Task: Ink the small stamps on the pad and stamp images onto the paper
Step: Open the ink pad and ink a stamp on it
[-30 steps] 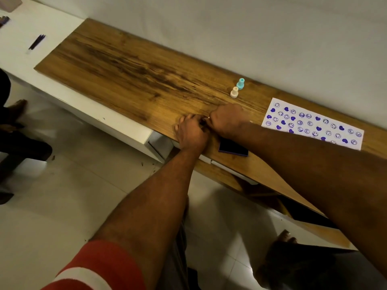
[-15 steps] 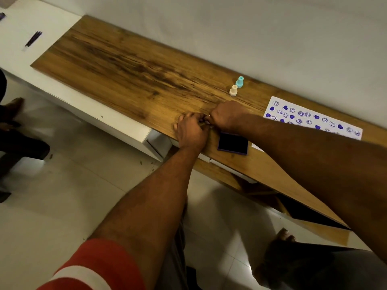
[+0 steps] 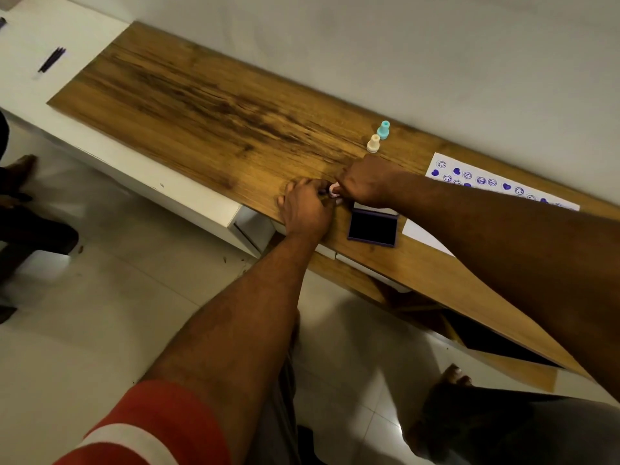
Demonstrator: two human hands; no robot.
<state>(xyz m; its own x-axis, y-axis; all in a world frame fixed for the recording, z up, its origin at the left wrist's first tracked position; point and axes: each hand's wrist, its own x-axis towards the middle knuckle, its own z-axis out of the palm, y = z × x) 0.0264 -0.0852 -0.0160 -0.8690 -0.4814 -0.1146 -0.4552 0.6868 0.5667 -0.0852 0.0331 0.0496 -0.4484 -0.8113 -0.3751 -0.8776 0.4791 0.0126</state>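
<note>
Both hands are meeting at the near edge of the wooden tabletop [image 3: 208, 105], fingers curled together around a small pink stamp [image 3: 333, 190] that is showing only as a sliver between them. The left hand [image 3: 307, 211] is closing on it from the near side and the right hand [image 3: 364, 182] from the far side; which of the two is actually bearing it is hard to tell, since the knuckles are hiding most of it, and its long axis cannot be read either.

The open ink pad [image 3: 372, 227] is lying just beside the hands, to their right and slightly nearer the person, its dark face up and uncovered. The right hand is sitting closer to it, so inking probably calls for a short move rightward and down.

The paper [image 3: 419, 234] is lying further right, beyond the pad, partly under the right forearm, already carrying rows of purple hearts and faces. A cream stamp [image 3: 373, 144] and a teal stamp [image 3: 383, 129] are standing upright, side by side, just beyond the right hand.
</note>
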